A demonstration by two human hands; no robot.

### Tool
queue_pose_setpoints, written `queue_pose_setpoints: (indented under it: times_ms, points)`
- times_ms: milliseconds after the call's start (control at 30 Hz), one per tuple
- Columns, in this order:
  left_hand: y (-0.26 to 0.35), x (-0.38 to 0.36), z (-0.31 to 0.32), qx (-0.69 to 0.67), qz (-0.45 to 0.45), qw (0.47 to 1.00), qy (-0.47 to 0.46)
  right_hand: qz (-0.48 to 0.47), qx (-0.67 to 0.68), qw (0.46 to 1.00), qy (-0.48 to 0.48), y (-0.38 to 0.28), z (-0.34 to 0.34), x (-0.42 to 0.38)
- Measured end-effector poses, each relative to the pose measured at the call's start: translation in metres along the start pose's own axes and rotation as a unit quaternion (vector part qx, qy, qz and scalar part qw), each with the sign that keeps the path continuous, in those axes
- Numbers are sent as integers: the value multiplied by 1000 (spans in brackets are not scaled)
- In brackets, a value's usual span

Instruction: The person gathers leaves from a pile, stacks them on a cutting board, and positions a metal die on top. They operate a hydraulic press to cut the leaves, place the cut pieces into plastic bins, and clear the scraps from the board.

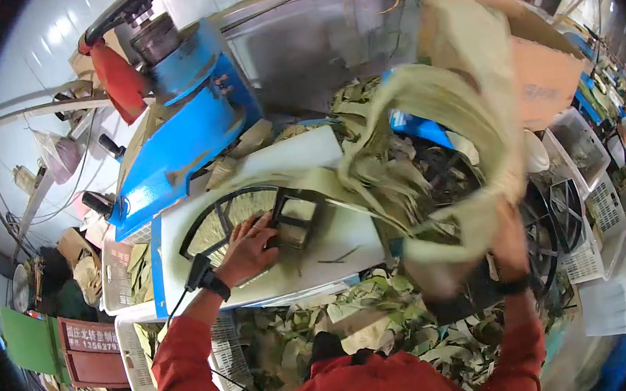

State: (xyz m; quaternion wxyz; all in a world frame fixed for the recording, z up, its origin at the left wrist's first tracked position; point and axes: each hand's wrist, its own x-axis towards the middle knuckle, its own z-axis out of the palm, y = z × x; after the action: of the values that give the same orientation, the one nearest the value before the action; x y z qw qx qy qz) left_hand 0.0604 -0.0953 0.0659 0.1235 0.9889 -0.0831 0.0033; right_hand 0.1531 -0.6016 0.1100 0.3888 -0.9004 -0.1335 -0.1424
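My left hand [246, 248] lies with fingers spread on a black fan-shaped frame [213, 218], beside its boxy end. The frame rests on a white board [351, 237], with pale green leaf-like material showing through its openings. On the right, my right hand [511, 240] is smeared by motion and closed on long pale green strips [434, 82]. These strips loop upward and trail back toward the board. Exactly how the fingers grip them is blurred.
A blue press machine [180, 140] stands behind the board. Green scraps [383, 302] are heaped in front. A cardboard box [543, 75] is at the back right, and white plastic crates [604, 205] stand at the right. Another white crate [116, 278] is at the left.
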Motion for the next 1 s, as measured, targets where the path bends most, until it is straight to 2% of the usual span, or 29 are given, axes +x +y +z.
queue_pose_setpoints:
  times_ms: [33, 67, 100, 133, 167, 233, 267, 300, 333, 400, 433, 467, 500, 533, 567, 633, 667, 700, 733, 767, 800, 833, 867, 900, 933, 967, 1000]
  points:
    - [4, -1, -3, -10, -9, 1000, -1, -136, -124, 982, 47, 62, -34, -28]
    - [7, -1, -2, -11, -18, 1000, 4, -252, -255, 924, 131, 123, -67, -56]
    - [9, -2, 0, -11, -28, 1000, 8, 29, 113, 993, 8, 141, -110, -87]
    - [11, -2, 3, -11, -38, 999, 11, 318, 456, 823, 116, 157, -152, -118]
    - [15, -2, 5, 29, -41, 999, 20, 371, 464, 774, 217, 182, -178, -145]
    - [25, -6, 15, -8, -58, 996, 68, 375, 275, 846, 262, 210, -175, -176]
    - [31, -9, 18, -26, -69, 993, 93, 367, 198, 878, 235, 213, -149, -188]
    - [42, -10, 21, -20, -54, 990, 130, 356, 160, 903, 181, 203, -105, -200]
    - [51, -10, 22, -10, -44, 991, 126, 352, 159, 916, 107, 185, -48, -213]
    - [63, -13, 26, 7, -24, 993, 115, 357, 196, 909, -90, 124, 88, -248]
    - [65, -11, 32, 30, -17, 989, 144, 348, 206, 899, -172, 101, 127, -260]
    - [69, -10, 31, 54, -17, 988, 146, 334, 195, 896, -219, 94, 138, -262]
    - [74, -8, 30, 77, -18, 986, 147, 316, 158, 909, -223, 101, 120, -252]
    - [79, -7, 28, 99, -19, 985, 144, 299, 105, 928, -199, 120, 76, -229]
    - [86, -3, 23, 112, -12, 989, 99, 271, 25, 948, -164, 145, 9, -197]
    - [83, 1, 30, 105, 30, 988, 110, 127, -218, 957, -145, 164, -81, -140]
    - [81, 3, 32, 101, 51, 987, 118, 22, -314, 940, -133, 151, -98, -112]
    - [88, 5, 20, 61, 5, 996, 64, -70, -331, 934, -116, 122, -91, -86]
    - [79, 7, 25, 38, 32, 995, 85, -136, -280, 945, -105, 89, -60, -61]
    - [64, 8, 36, 16, 61, 992, 105, -130, -113, 979, -111, 47, -10, -43]
    - [58, 8, 37, -5, 90, 988, 124, -126, 56, 983, -118, -6, 38, -23]
    - [55, 7, 39, 19, 88, 989, 116, 34, 171, 961, -216, -68, 72, -7]
    - [53, 10, 32, -11, 85, 994, 72, -131, 130, 963, -195, -95, 115, 13]
    - [57, 12, 17, -41, 66, 997, 14, -187, 74, 962, -183, -110, 163, 32]
    - [57, 15, 7, -71, 49, 995, -46, -252, 73, 954, -145, -139, 196, 50]
    - [43, 15, 46, -55, 118, 983, 129, -273, 35, 952, -131, -143, 234, 63]
    - [52, 10, 27, -78, 190, 948, 245, -294, -4, 948, -118, -144, 267, 74]
